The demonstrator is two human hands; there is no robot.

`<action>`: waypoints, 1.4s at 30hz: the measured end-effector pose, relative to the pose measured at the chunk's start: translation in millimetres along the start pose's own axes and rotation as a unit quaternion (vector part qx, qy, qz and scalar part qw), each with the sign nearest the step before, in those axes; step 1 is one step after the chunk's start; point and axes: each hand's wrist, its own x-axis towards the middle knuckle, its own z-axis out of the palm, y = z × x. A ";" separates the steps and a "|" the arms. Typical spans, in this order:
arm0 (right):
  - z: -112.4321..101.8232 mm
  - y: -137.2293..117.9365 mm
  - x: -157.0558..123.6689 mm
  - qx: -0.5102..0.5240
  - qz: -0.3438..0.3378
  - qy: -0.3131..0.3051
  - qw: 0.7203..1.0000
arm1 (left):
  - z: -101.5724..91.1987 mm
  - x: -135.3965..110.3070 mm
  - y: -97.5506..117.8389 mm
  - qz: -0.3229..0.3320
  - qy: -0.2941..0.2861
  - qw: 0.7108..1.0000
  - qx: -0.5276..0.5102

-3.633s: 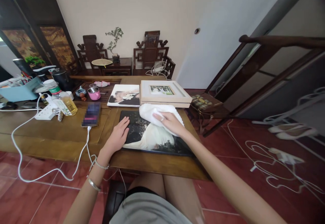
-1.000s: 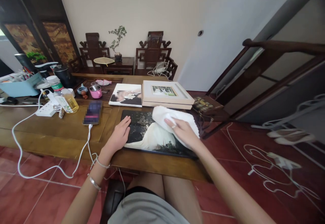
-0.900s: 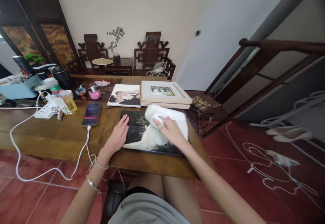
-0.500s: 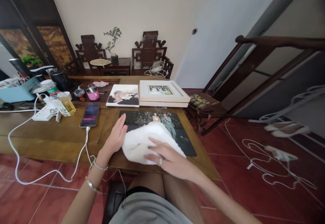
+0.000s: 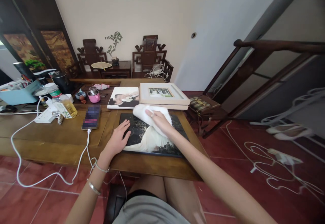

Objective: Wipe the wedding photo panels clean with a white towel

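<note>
A dark wedding photo panel [image 5: 135, 132] lies flat on the wooden table [image 5: 76, 149] in front of me. A fluffy white cloth [image 5: 140, 113] is bunched over the panel's far part, hiding that area. My right hand [image 5: 158, 120] grips the cloth from above, its fingers bent into the pile and partly hidden. Flat on the panel's left edge rests my left hand [image 5: 119, 139], fingers stretched out and holding nothing. Below the cloth, the white train of a dress shows in the print.
Beyond the panel are a white framed picture [image 5: 175, 97] and a smaller photo print [image 5: 124, 97]. To the left stand a phone [image 5: 90, 117] on a white cable, a pink cup [image 5: 93, 96], a bottle [image 5: 67, 107], a power strip [image 5: 44, 115] and a blue box [image 5: 19, 95].
My right hand has carried the white cloth from the panel's near side to its far edge, uncovering the lower part of the print. My left hand has shifted slightly and lies flatter.
</note>
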 end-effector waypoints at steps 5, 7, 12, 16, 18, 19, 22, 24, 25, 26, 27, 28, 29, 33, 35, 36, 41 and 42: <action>39.4 -12.6 24.8 0.028 -0.023 -0.044 0.998 | -0.8 -0.2 -0.6 -0.005 0.003 1.000 -0.006; 38.3 -13.2 23.5 0.034 -0.032 -0.062 0.997 | -0.8 -0.4 -0.8 -0.001 0.004 1.000 -0.007; -5.6 -1.8 7.3 0.038 -0.023 -0.077 0.996 | -0.8 -0.5 0.6 0.002 0.002 1.000 -0.010; -52.4 15.5 -2.2 0.030 0.022 -0.048 0.998 | -0.9 -0.8 2.0 -0.001 0.004 1.000 -0.013; -70.8 24.5 -5.5 0.030 0.044 -0.032 0.998 | -0.8 -0.9 2.1 -0.002 0.003 1.000 -0.014; -78.0 28.7 -7.3 0.031 0.053 -0.023 0.998 | -0.7 -0.9 2.0 -0.001 0.003 1.000 -0.013; -91.6 38.0 -16.7 0.037 0.069 0.001 0.997 | -0.5 -0.9 1.6 0.001 0.005 1.000 -0.011; -94.9 40.4 -28.8 0.044 0.076 0.010 0.996 | -0.4 -1.0 1.9 -0.002 0.004 1.000 -0.010; -95.2 40.0 -37.4 0.042 0.078 0.010 0.996 | -0.4 -1.0 2.1 -0.003 0.003 1.000 -0.011; -95.0 38.5 -47.8 0.031 0.078 0.006 0.996 | -0.4 -1.0 2.5 -0.004 0.002 1.000 -0.011; -94.1 35.7 -59.9 0.011 0.074 0.000 0.997 | -0.3 -1.0 2.9 -0.005 0.001 1.000 -0.010; -92.8 31.8 -73.6 -0.015 0.068 -0.009 0.998 | -0.2 -1.1 3.2 -0.005 0.000 1.000 -0.009; -91.2 26.9 -88.3 -0.049 0.059 -0.023 0.997 | -0.1 -1.1 3.5 -0.006 0.000 1.000 -0.007; -82.8 3.1 -143.7 -0.119 0.043 -0.091 0.988 | 0.8 -1.1 3.6 -0.007 0.001 1.000 0.001; -79.5 -5.7 -158.1 -0.132 0.044 -0.109 0.984 | 1.1 -1.2 3.1 -0.006 0.002 1.000 0.000; -78.5 -8.2 -159.8 -0.134 0.046 -0.114 0.983 | 1.1 -1.2 2.8 -0.004 0.003 1.000 -0.001; -79.9 -0.6 -117.1 -0.098 0.039 -0.134 0.985 | -0.5 -1.1 2.5 -0.002 -0.001 1.000 0.002; -80.8 3.4 -102.2 -0.086 0.037 -0.128 0.987 | -1.1 -1.0 2.8 -0.002 -0.003 1.000 0.004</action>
